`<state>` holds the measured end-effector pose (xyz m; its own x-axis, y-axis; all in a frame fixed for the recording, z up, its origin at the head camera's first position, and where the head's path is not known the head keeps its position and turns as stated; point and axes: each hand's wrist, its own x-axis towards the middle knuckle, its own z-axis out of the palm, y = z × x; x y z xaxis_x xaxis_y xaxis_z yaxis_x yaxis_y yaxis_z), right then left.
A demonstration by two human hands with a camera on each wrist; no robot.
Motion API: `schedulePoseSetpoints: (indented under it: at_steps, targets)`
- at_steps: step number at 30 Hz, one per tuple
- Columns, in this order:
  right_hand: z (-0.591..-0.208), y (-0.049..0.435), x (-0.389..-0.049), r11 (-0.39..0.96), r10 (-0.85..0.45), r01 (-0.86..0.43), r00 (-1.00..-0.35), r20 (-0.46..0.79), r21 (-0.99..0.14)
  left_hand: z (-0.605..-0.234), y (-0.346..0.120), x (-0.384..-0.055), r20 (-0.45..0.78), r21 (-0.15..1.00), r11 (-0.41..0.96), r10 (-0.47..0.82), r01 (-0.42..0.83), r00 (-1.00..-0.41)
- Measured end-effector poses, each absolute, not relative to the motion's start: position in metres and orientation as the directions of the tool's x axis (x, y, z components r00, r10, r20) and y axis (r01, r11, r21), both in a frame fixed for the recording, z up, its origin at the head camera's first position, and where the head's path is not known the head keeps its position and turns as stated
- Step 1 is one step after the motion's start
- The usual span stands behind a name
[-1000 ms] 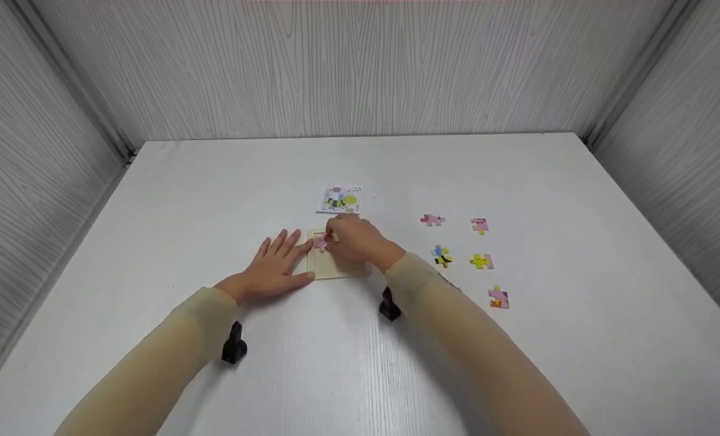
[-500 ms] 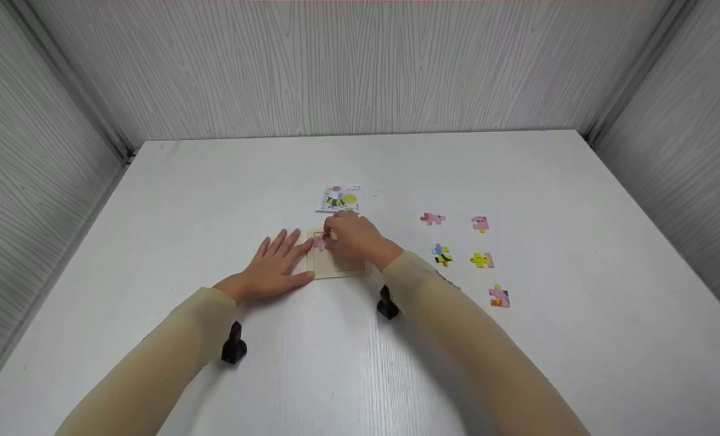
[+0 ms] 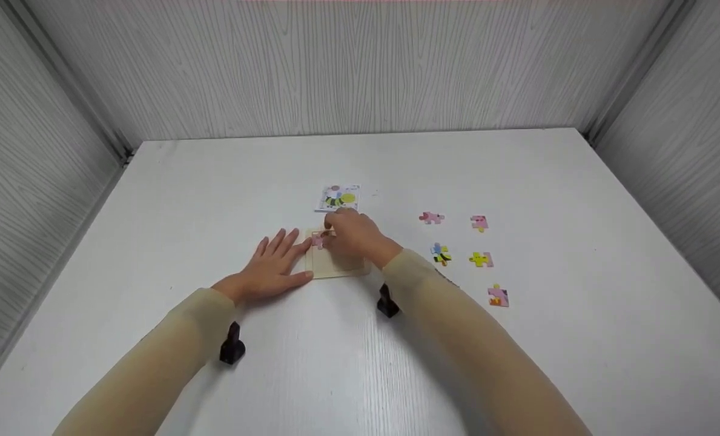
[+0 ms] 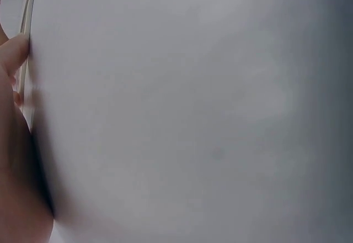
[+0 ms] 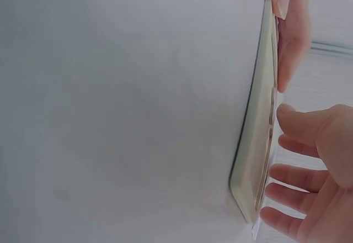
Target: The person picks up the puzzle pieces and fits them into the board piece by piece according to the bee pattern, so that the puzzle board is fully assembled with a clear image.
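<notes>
Head: looking far and down over white rectangular table [image 3: 311, 369].
Wrist views: looking closely, low across it, sharing square pale-wood tray [image 5: 252, 143].

This looks like a small enclosed work booth: grey wood-grain panels [image 3: 360, 66] wall the white surface [image 3: 311, 375] at back and sides, meeting at straight corner strips [image 3: 641, 72].

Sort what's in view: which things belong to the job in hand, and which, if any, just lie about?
Belongs to the job:
pale tray
pink piece at its far left corner
five loose puzzle pieces
bee picture card, probably the reference

Incidental, not strays:
black wrist devices
white table, only the surface
</notes>
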<state>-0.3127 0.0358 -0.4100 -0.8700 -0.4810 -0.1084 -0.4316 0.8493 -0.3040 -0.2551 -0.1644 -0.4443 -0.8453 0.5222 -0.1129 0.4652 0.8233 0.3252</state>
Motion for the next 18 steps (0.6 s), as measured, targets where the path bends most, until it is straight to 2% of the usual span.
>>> schedulePoseSetpoints:
  at_steps: [7, 18]
  targets:
    - [-0.404, 0.041, -0.309, 0.817, -0.536, -0.497, -0.842, -0.067, -0.292, -0.442, -0.166, -0.254, -0.119, 0.316, 0.832, 0.511, 0.456, -0.851]
    - [-0.394, 0.051, -0.294, 0.794, -0.557, -0.532, -0.831, -0.002, -0.294, -0.442, -0.163, -0.257, -0.13, 0.316, 0.828, 0.521, 0.463, -0.843]
